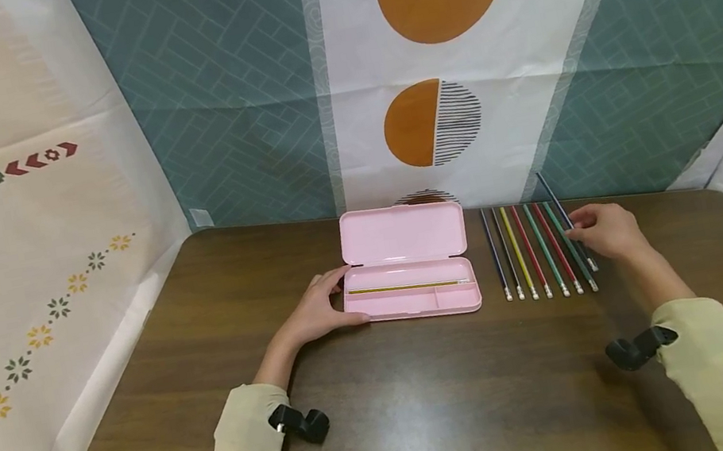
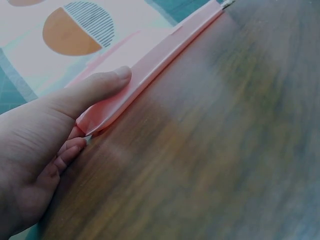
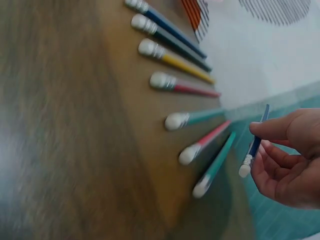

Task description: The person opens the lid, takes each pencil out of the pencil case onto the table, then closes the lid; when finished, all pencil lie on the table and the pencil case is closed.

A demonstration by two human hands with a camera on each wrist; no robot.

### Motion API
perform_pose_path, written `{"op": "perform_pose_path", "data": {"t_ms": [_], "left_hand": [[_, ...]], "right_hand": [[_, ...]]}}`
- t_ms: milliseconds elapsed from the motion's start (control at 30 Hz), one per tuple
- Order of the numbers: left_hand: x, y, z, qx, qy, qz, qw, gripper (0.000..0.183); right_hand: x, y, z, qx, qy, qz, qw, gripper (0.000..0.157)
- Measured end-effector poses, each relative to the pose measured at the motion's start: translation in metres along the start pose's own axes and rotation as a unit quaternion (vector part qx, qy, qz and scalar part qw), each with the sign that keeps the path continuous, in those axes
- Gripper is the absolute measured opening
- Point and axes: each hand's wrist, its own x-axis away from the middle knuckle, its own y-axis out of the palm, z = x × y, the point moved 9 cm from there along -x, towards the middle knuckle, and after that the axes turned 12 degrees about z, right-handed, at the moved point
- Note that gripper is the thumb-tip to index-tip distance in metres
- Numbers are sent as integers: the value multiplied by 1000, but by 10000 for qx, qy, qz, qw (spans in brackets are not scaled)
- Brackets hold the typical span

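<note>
My left hand (image 1: 315, 313) grips the left end of a pink pencil case (image 1: 402, 233), whose lid stands open at the back. In the left wrist view the thumb (image 2: 107, 85) lies along the case's front edge, with the fingers curled round its end. A yellow pencil (image 1: 408, 286) lies lengthwise in the case's long rear compartment. My right hand (image 1: 609, 230) pinches a dark blue pencil (image 3: 256, 145) between thumb and fingers. Its white eraser end points toward me, and it is raised at a tilt beside the right end of a pencil row.
Several eraser-tipped pencils lie side by side right of the case, among them a dark blue pencil (image 1: 495, 254), a yellow pencil (image 1: 519, 252) and a red pencil (image 1: 532, 252). The brown wooden table (image 1: 430, 407) ends at a patterned cloth (image 1: 227, 120) behind.
</note>
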Motion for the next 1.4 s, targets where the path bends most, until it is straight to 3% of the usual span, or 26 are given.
{"op": "perform_pose_path", "data": {"t_ms": [300, 567, 1167, 1400], "left_hand": [[-1, 0, 1, 31, 89, 11, 10000, 92], [0, 0, 1, 49, 81, -19, 10000, 91], [0, 1, 2, 52, 54, 6, 10000, 93], [1, 0, 2, 50, 29, 12, 10000, 93]], "right_hand": [[14, 4, 33, -3, 425, -101, 9990, 38], [20, 8, 44, 102, 266, -59, 9996, 36], [21, 9, 45, 92, 199, -20, 9998, 36], [20, 3, 21, 139, -131, 271, 9994, 35]]}}
